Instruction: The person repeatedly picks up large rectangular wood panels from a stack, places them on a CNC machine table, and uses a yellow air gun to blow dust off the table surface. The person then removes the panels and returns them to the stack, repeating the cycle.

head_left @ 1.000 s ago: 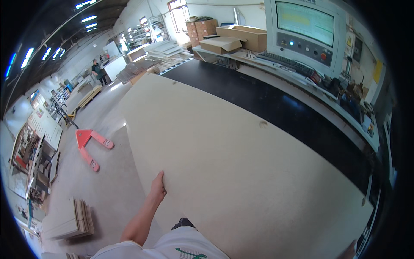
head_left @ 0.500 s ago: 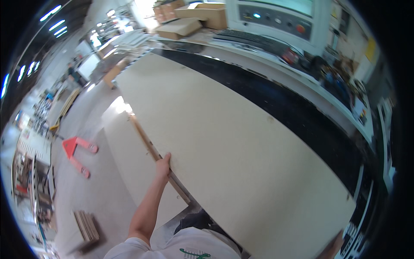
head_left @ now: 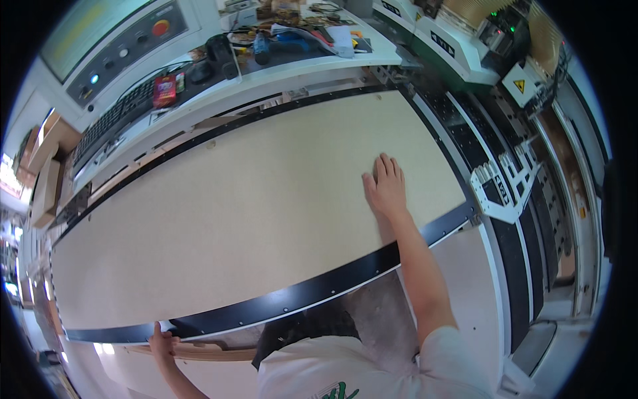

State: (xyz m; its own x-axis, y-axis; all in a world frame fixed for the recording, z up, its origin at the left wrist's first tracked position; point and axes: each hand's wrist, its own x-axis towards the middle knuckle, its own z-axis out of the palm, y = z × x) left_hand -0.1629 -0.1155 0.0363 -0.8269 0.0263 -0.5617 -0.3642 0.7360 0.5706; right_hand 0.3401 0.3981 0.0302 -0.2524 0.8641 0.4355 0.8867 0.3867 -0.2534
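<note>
A large pale beige panel (head_left: 266, 213) lies flat on the long black bed (head_left: 286, 302) of a machine, with a dark strip showing along its near edge. My right hand (head_left: 387, 189) is palm down on the panel toward its right end, fingers stretched and slightly apart. At the near left, my left hand (head_left: 161, 342) touches the bed's front edge. One digit points up to the panel's rim and another stands apart from it; the remaining fingers are partly hidden.
Beyond the bed, a white ledge holds a keyboard (head_left: 123, 110), a red packet (head_left: 165, 91) and scattered tools below a control panel (head_left: 126, 50). Machine heads (head_left: 458, 46) and a white slotted bracket (head_left: 502, 189) stand to the right. Cardboard boxes (head_left: 50, 166) are at far left.
The panel, earlier overhanging the bed toward me, now lies within its edges. My left hand has left the panel's side; my right has gone from its corner to its top. The view has turned right.
</note>
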